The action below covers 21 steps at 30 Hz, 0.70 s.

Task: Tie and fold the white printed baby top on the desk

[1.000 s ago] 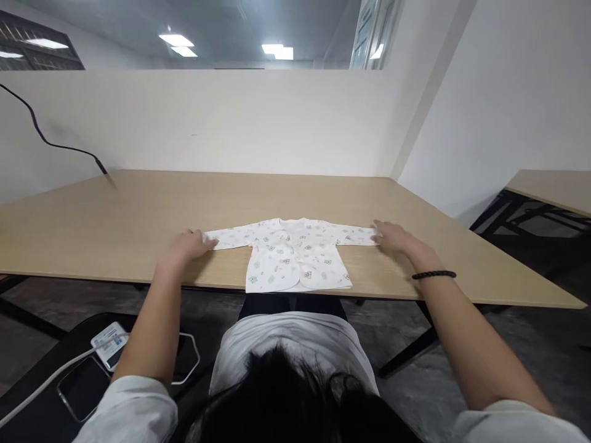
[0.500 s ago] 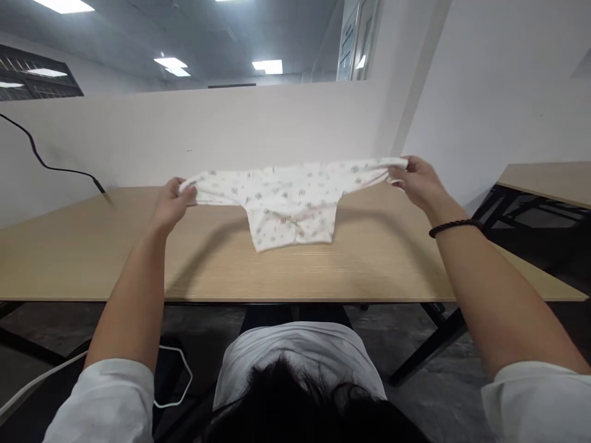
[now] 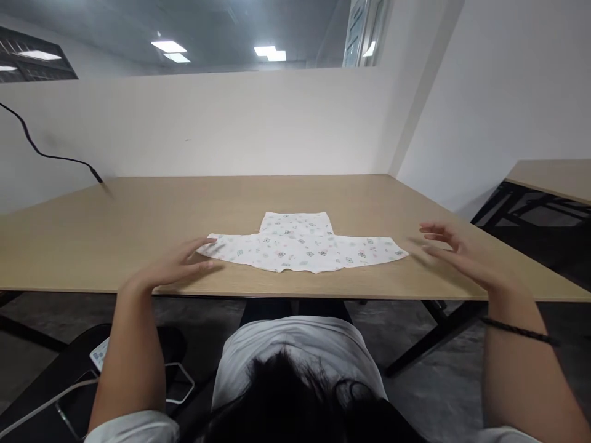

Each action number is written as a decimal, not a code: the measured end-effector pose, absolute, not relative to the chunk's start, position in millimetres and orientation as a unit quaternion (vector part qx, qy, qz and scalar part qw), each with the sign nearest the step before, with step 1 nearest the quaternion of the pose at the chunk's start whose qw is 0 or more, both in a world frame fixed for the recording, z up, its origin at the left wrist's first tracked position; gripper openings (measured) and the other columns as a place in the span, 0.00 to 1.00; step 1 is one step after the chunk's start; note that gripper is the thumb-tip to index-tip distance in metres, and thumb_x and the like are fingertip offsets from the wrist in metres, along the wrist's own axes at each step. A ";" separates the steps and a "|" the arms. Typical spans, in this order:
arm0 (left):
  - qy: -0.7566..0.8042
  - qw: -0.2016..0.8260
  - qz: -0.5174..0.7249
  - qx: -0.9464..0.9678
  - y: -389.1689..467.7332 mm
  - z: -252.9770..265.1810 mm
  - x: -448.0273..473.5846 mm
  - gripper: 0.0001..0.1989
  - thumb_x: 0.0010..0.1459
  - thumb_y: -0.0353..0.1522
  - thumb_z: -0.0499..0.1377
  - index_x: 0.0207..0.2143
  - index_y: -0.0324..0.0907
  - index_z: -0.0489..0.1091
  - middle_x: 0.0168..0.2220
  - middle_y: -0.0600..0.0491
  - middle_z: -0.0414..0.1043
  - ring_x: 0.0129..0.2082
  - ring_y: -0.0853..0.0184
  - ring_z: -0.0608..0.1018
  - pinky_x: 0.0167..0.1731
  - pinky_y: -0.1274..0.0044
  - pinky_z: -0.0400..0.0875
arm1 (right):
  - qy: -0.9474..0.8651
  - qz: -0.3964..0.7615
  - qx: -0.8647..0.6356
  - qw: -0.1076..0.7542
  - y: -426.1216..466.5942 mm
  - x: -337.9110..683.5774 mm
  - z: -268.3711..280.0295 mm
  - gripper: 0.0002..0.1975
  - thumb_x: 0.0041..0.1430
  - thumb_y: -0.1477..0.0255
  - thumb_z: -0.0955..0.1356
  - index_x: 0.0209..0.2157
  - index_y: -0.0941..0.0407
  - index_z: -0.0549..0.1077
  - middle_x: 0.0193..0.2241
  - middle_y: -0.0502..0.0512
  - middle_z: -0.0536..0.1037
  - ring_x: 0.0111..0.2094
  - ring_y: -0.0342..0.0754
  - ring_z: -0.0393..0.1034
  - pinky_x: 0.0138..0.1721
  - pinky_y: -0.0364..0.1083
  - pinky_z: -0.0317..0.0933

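Observation:
A small white patterned shirt (image 3: 298,246) lies flat on the wooden table (image 3: 138,209). Its sleeves stretch out to both sides, the body points to the far side, and the neckline faces me. Beside the left sleeve end is my left hand (image 3: 184,261), fingers apart, with the fingertips at or just over the cuff; whether they touch it I cannot tell. My right hand (image 3: 452,249) hovers a little off the right sleeve end, fingers spread and holding nothing. A dark braided band (image 3: 519,331) circles my right wrist.
A white partition (image 3: 240,123) rises behind the table. A black cable (image 3: 60,158) hangs at the left, its end near the tabletop. Another table (image 3: 554,175) stands at the far right. Below left, a white cable (image 3: 50,403) runs by a black seat (image 3: 41,394).
The shirt was held up by both sleeves above the table, body hanging toward me. Now it lies on the tabletop with its body pointing away, and both hands have let go and come nearer.

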<state>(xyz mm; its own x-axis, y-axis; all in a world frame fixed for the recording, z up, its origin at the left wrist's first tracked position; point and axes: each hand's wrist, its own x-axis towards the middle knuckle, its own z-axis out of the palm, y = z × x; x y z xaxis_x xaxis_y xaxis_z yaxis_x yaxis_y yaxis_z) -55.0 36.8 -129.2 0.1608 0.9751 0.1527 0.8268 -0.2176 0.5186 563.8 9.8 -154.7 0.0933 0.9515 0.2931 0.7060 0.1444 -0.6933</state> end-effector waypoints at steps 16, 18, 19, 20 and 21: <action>0.731 -0.014 0.241 0.638 0.3 -174.0 -17.5 0.27 0.60 0.51 0.48 0.53 0.46 0.69 0.57 0.40 0.65 0.60 0.43 0.64 0.59 0.48 0.55 | -0.483 -0.095 -0.832 0.256 -7.9 472.7 -193.8 0.29 0.65 0.54 0.61 0.58 0.60 0.67 0.50 0.73 0.71 0.53 0.71 0.65 0.51 0.67 0.60; 0.788 -0.045 0.231 0.569 -0.4 -175.4 -12.3 0.32 0.59 0.54 0.48 0.53 0.39 0.69 0.58 0.32 0.62 0.60 0.36 0.61 0.56 0.44 0.56 | -0.463 -0.087 -0.845 0.253 -2.8 470.6 -188.8 0.30 0.62 0.58 0.64 0.59 0.61 0.64 0.44 0.73 0.74 0.48 0.71 0.68 0.48 0.66 0.61; 0.806 -0.047 0.219 0.548 -0.1 -175.1 -10.4 0.34 0.59 0.55 0.48 0.52 0.36 0.69 0.57 0.29 0.61 0.60 0.34 0.61 0.55 0.43 0.56 | -0.465 -0.074 -0.845 0.253 0.0 468.5 -185.6 0.29 0.61 0.61 0.64 0.59 0.61 0.64 0.41 0.71 0.75 0.46 0.70 0.70 0.47 0.65 0.62; 0.815 -0.046 0.205 0.540 0.5 -174.1 -9.1 0.34 0.59 0.54 0.48 0.50 0.34 0.69 0.56 0.27 0.61 0.60 0.33 0.61 0.55 0.43 0.56 | -0.473 -0.062 -0.839 0.262 2.6 465.1 -181.9 0.27 0.60 0.65 0.64 0.59 0.62 0.65 0.38 0.69 0.75 0.44 0.68 0.71 0.46 0.64 0.63; 0.817 -0.045 0.192 0.541 1.5 -172.6 -8.3 0.33 0.60 0.53 0.48 0.48 0.33 0.70 0.55 0.26 0.62 0.59 0.34 0.62 0.55 0.44 0.57 | -0.485 -0.056 -0.826 0.283 4.9 460.3 -177.6 0.26 0.60 0.67 0.63 0.58 0.62 0.65 0.36 0.67 0.75 0.42 0.65 0.71 0.46 0.62 0.64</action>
